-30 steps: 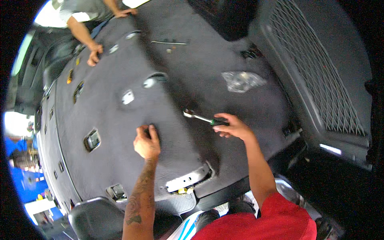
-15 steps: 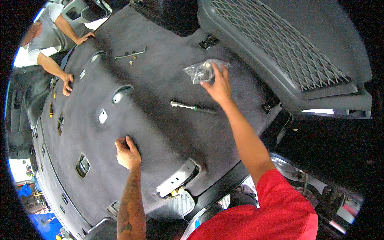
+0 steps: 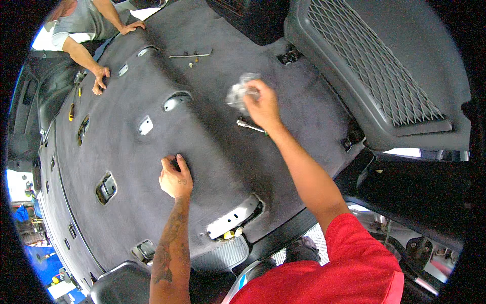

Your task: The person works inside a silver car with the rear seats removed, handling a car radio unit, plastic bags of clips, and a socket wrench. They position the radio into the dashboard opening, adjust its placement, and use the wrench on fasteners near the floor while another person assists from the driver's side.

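My right hand [image 3: 262,105] is closed on a clear plastic bag [image 3: 239,94], blurred by motion; its contents cannot be made out. The bag is held above the dark grey carpet [image 3: 228,61]. Partly hidden behind this hand lies a ratchet wrench [image 3: 248,125], its metal head showing. My left hand [image 3: 176,178] rests on the raised hump of the carpet with fingers curled and thumb up. Something dark shows between thumb and fingers, but I cannot make it out.
Across the carpet, another person's hands [image 3: 101,81] press on its far left edge. A long metal bar tool [image 3: 190,55] lies with small parts beside it. A yellow-handled screwdriver [image 3: 71,112] lies left. At right stands a door panel with a net pocket [image 3: 374,66]. A metal bracket [image 3: 234,218] shows through a cutout.
My right hand has grasped the bag and lifted it from the carpet, moving it left and nearer. The view has shifted slightly; my left hand stays on the hump.
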`<state>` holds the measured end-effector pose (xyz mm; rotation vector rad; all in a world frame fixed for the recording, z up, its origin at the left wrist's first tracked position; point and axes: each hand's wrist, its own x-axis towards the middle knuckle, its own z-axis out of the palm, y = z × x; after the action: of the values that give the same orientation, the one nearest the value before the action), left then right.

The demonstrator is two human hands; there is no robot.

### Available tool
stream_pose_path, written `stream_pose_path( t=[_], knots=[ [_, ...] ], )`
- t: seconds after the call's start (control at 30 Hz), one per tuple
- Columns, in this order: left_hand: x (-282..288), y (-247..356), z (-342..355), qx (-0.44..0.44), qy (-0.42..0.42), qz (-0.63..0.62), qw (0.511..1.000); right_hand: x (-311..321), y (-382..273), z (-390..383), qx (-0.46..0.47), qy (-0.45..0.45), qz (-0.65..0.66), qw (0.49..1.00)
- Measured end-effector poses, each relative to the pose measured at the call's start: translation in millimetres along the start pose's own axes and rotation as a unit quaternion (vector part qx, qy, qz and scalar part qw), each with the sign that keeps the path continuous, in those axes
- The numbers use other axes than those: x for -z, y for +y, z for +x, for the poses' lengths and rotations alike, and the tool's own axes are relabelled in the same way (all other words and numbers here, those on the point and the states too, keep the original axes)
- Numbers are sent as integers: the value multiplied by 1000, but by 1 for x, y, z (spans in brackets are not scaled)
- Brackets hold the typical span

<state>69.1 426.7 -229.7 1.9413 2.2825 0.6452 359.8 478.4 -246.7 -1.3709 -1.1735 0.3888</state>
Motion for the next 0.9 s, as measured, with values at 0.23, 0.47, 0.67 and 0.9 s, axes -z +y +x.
stream_pose_path(
  t=[0.23, 0.47, 0.67, 0.9],
  knots=[
    [2, -2, -1, -9, 4, -2, 1000, -61, -80, 1, -222, -266, 491, 800],
    [-2, -9, 0, -48, 36, -30, 998, -39, -54, -40, -62, -306, -38, 949],
    [5, -4, 0, -13, -16, -36, 999, -42, -51, -51, -181, -334, 2, 925],
    [7, -1, -1, -53, 12, -10, 998, -79, -61, -61, -27, -297, 71, 952]
  ],
)
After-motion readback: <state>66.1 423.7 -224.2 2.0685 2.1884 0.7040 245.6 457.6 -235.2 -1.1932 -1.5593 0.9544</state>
